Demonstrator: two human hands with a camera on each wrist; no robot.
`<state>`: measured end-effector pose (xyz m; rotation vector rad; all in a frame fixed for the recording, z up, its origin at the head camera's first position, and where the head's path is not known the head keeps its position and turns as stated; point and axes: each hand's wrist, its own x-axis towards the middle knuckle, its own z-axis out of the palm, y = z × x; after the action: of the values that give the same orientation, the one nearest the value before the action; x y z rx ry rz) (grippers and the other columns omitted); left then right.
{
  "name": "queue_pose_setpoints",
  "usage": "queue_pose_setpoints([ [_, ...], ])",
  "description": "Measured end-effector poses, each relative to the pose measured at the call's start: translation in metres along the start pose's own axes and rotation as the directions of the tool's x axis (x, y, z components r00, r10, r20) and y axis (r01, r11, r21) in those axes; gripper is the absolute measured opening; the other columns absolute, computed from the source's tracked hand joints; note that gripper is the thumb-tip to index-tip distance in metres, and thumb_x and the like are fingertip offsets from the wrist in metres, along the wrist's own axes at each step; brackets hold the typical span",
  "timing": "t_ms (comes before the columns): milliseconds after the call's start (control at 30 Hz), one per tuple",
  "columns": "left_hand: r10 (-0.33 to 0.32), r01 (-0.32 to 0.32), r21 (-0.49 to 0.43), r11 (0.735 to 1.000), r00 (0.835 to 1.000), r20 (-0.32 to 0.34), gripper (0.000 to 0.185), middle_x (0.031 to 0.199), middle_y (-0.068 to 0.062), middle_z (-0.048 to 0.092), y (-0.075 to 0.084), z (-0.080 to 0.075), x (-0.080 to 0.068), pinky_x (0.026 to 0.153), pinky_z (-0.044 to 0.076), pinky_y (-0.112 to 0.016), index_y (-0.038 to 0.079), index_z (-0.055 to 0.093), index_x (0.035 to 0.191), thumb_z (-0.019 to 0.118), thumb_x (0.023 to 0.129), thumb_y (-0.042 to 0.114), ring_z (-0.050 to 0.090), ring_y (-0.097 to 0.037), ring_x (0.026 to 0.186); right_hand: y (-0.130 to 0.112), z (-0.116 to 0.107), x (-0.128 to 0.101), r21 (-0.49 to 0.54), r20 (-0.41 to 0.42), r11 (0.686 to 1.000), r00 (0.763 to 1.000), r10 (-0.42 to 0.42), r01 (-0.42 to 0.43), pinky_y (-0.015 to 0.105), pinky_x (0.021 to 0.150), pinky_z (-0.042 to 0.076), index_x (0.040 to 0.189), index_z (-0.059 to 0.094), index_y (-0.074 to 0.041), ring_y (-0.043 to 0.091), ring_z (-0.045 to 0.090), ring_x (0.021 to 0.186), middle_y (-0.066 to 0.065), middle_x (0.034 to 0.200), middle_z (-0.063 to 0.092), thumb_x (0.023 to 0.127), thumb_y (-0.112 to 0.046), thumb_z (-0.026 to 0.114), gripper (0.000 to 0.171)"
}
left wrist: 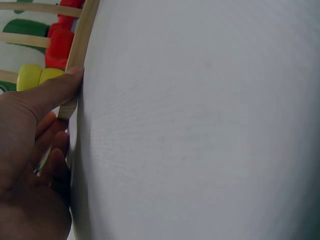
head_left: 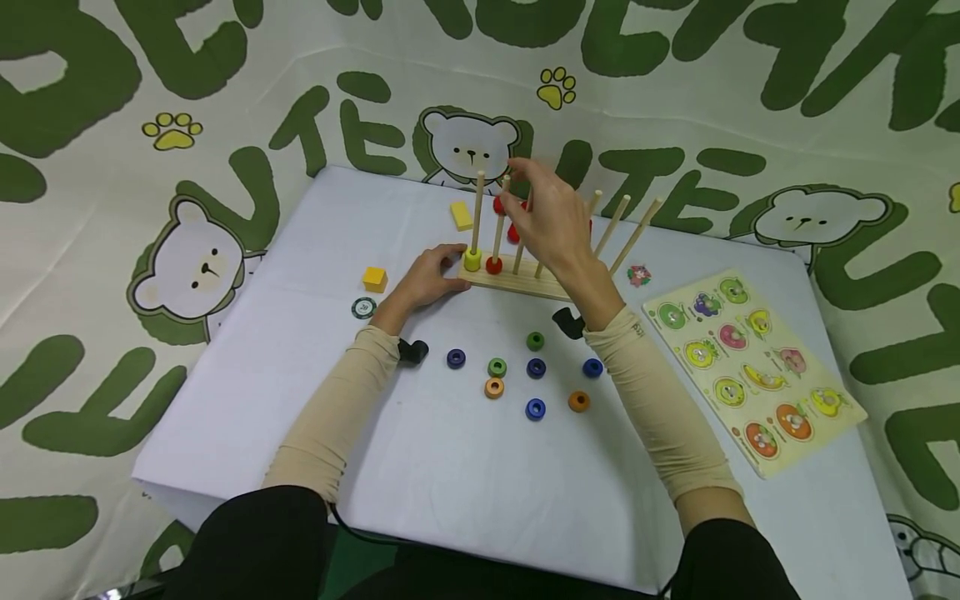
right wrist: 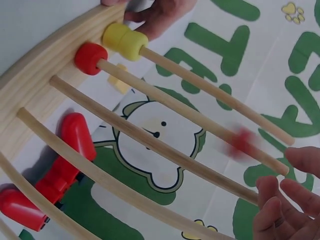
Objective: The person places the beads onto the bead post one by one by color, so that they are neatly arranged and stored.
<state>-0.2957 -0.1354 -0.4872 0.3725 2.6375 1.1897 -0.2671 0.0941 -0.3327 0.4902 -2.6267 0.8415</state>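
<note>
We see a wooden peg rack (head_left: 517, 282) on the white table (head_left: 300, 275), used as landmark. Left hand (head_left: 429, 279) rests at the rack's left end, thumb and fingers pressed along the base edge, steadying it. Right hand (head_left: 551, 218) is up near the peg tops, fingers loosely spread and holding nothing; in the right wrist view a blurred red ring (right wrist: 242, 142) sits high on the second peg, just off the fingertips (right wrist: 272, 200), apparently sliding down.

Progress, as we judge it: early. A yellow ring (head_left: 472, 259) sits on the first peg and a red ring (head_left: 493, 265) at the bottom of the second; other pegs look bare. In front of the rack, loose rings (head_left: 535, 367) wait: blue, green, orange. Red pieces (right wrist: 55, 175) lie behind the rack.

Writing: backdrop shows large green letters, seemingly "CUTE"; small disc left of the rack is unreadable. Fruit puzzle board (head_left: 753, 367) lies right of the rack.
</note>
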Motion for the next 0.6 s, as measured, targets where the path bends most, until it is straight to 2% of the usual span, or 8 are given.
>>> queue_pose_setpoints([
  [200, -0.003, 0.003, 0.013, 1.0, 1.0, 0.0, 0.074, 0.151, -0.019, 0.056, -0.001, 0.001, 0.0, 0.116, 0.043, -0.049, 0.011, 0.047, 0.161, 0.082, 0.096, 0.02, 0.053, -0.034, 0.134, 0.002, -0.002, -0.008, 0.017, -0.066, 0.997, 0.995, -0.075, 0.076, 0.033, 0.061, 0.042, 0.144, 0.063, -0.006, 0.024, 0.058, 0.074, 0.013, 0.139, 0.067, 0.107, -0.025, 0.065, 0.041],
  [400, 0.001, -0.001, 0.017, 1.0, 1.0, 0.001, 0.075, 0.15, -0.02, 0.056, -0.001, 0.0, 0.0, 0.115, 0.044, -0.05, 0.01, 0.047, 0.161, 0.083, 0.096, 0.019, 0.052, -0.035, 0.135, 0.01, -0.005, -0.036, 0.047, -0.132, 0.986, 0.98, -0.15, 0.157, 0.034, 0.063, 0.048, 0.139, 0.065, -0.002, 0.026, 0.062, 0.075, 0.017, 0.14, 0.062, 0.105, -0.016, 0.067, 0.037],
  [500, 0.001, -0.001, 0.014, 1.0, 1.0, 0.004, 0.075, 0.151, -0.02, 0.056, 0.0, 0.0, 0.0, 0.116, 0.044, -0.051, 0.01, 0.047, 0.161, 0.083, 0.096, 0.02, 0.052, -0.036, 0.136, 0.017, -0.004, -0.058, 0.051, -0.092, 0.983, 0.981, -0.169, 0.174, 0.034, 0.059, 0.048, 0.136, 0.067, 0.0, 0.026, 0.063, 0.073, 0.018, 0.135, 0.064, 0.103, -0.013, 0.07, 0.035],
  [600, -0.002, 0.002, 0.009, 1.0, 1.0, 0.007, 0.076, 0.153, -0.02, 0.055, 0.0, -0.001, 0.0, 0.116, 0.043, -0.051, 0.011, 0.046, 0.162, 0.082, 0.096, 0.021, 0.052, -0.035, 0.137, 0.026, -0.001, -0.083, 0.021, 0.032, 0.988, 0.988, -0.153, 0.152, 0.033, 0.055, 0.048, 0.131, 0.071, -0.003, 0.023, 0.06, 0.07, 0.016, 0.126, 0.067, 0.102, -0.016, 0.072, 0.032],
])
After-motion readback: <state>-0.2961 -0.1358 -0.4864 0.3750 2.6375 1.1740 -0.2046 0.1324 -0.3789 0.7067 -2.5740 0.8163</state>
